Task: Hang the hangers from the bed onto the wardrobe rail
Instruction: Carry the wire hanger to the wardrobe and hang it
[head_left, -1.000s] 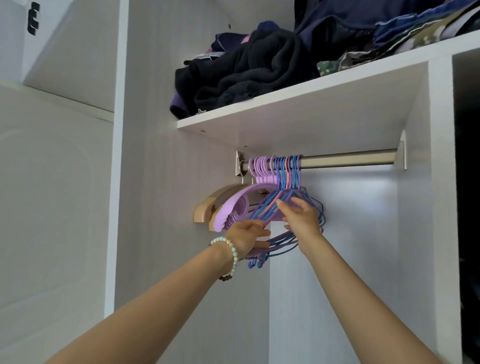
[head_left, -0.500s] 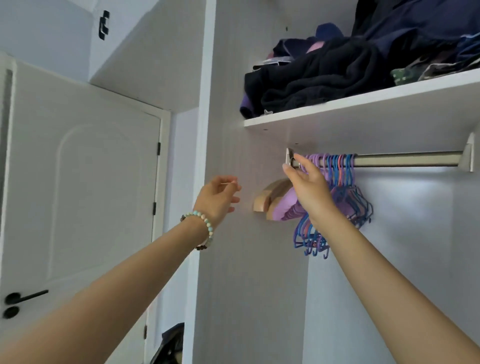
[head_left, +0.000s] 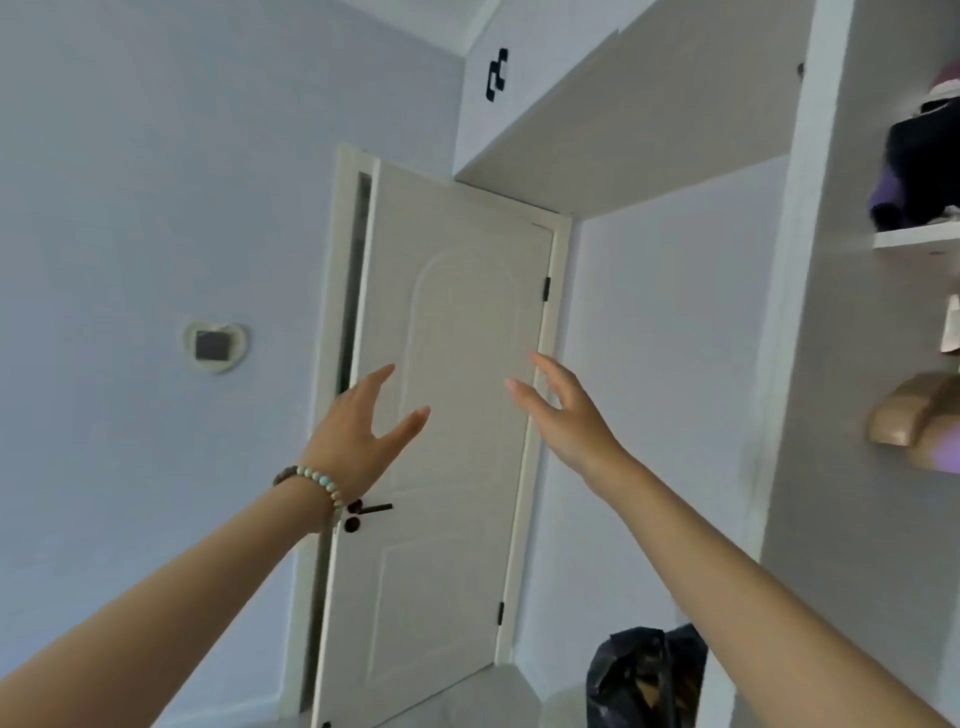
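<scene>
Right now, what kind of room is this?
Probably a bedroom: a white panelled door stands ajar, and a built-in wardrobe on the right has folded clothes on its shelf and a wooden hanger end showing.

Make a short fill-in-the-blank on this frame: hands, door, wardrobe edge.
1. Both the left hand and the right hand are open and hold ____.
2. The beaded bracelet sits on the ____ wrist.
3. The white door behind the hands stands slightly ____.
4. The dark bag on the floor lies to the ____ of the door.

Missing words: nothing; left; ajar; right
</scene>
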